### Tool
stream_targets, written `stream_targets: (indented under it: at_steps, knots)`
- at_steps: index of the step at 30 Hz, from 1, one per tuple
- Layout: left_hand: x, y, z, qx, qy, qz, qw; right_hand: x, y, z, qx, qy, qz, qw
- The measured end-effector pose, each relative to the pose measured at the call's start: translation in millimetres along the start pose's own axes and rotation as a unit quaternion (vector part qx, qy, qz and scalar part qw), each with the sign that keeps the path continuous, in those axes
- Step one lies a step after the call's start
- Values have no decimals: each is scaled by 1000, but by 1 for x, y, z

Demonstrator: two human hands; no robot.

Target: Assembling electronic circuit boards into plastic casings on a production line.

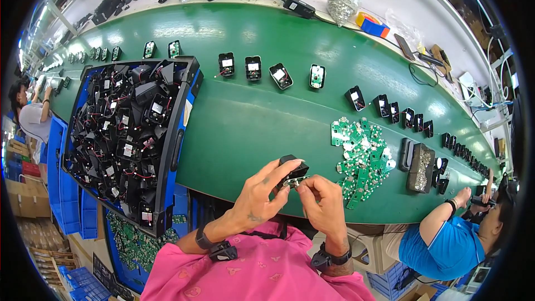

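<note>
Near the bench's front edge, my left hand (259, 195) is closed round a small black plastic housing (296, 169). My right hand (323, 203) pinches the edge of a small circuit board (295, 181) right at the housing's near side. My fingers partly cover the board, so I cannot tell how far it sits inside. To the right of my hands lies a loose pile of green circuit boards (362, 161). At the left, a large black tray (177, 125) is heaped with black housings (125, 117), some with red wires.
Black housings (253, 68) with parts inside stand in a spaced row across the green bench (251, 117). A box of small metal parts (421, 168) stands at the right. Close by on that side sits a person in blue (446, 245). Another person (38, 114) works far left.
</note>
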State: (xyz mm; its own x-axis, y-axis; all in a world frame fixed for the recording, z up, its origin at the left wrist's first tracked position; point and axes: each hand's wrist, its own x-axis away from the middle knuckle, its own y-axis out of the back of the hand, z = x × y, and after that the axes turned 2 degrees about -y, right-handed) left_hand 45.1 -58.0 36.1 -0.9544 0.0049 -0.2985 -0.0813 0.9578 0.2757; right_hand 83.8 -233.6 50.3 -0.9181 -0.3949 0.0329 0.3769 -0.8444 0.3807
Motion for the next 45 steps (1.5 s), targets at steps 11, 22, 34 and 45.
stream_targets:
  at_steps: [11,22,34,45]
  knots:
    - [3,-7,5,-72,-32,-17,997,1,-11,-3,102,85,-45,990]
    - [4,-10,16,157,128,-33,979,3,-15,-18,58,25,-191,980]
    - [5,-11,21,204,128,9,970,9,-15,-23,-285,-59,-40,956]
    - [-1,-15,28,76,38,9,996,1,13,-14,43,95,71,992]
